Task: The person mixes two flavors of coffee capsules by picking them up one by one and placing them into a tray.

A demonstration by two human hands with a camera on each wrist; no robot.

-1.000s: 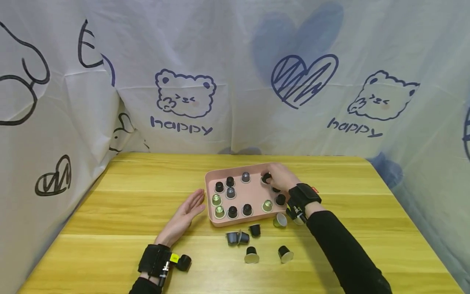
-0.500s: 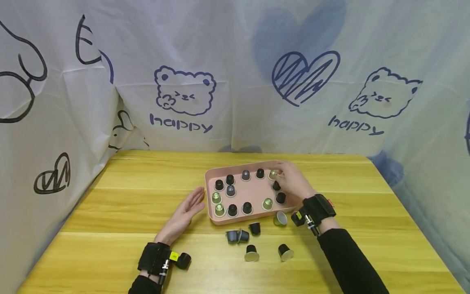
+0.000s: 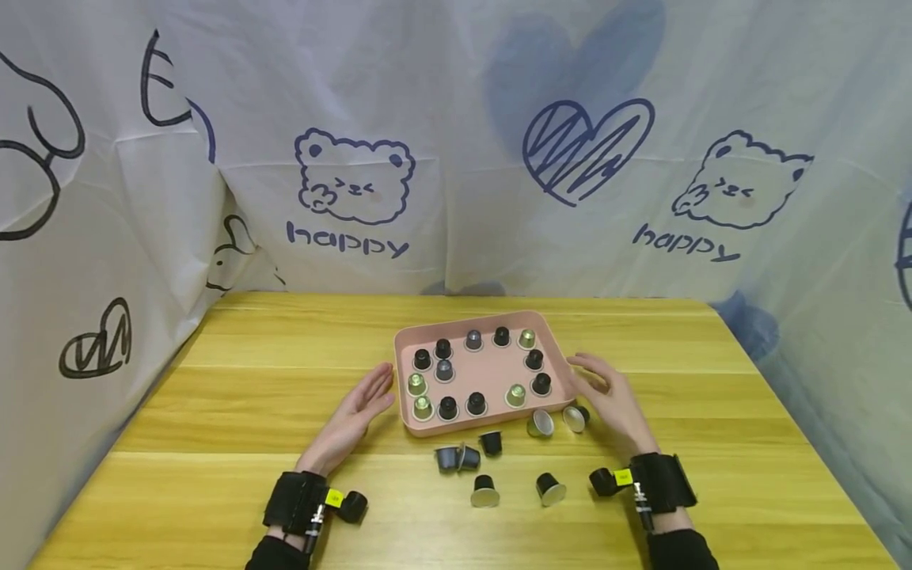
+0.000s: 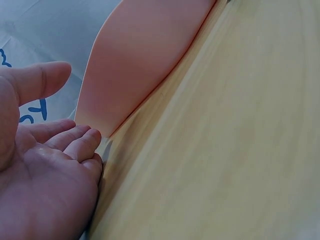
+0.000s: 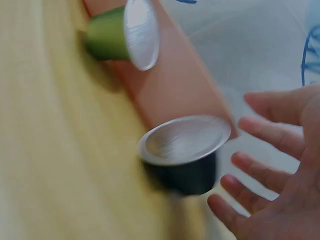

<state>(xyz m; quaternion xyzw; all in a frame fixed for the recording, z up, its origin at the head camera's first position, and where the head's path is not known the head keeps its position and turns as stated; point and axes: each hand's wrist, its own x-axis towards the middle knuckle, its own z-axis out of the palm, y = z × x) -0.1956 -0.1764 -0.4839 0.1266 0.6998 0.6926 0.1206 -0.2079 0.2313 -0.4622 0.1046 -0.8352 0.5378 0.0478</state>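
Observation:
A pink tray holds several coffee capsules, black, green and grey-blue, standing lid down along its sides. My left hand lies open at the tray's left end, fingertips right by its wall in the left wrist view. Beyond the tray's right end is my right hand, fingers spread and holding nothing. Nearest to it, a black capsule with a silver lid lies on the table. Beside that, a green capsule lies on its side close to the tray's front wall.
On the wooden table in front of the tray lie two grey capsules, a small black one and two black ones with pale lids, one left, one right. A white printed cloth hangs behind.
My right hand has let go of a black capsule in the tray's back right, passed over the green corner capsule, and drawn back to the right. The left hand stays put.

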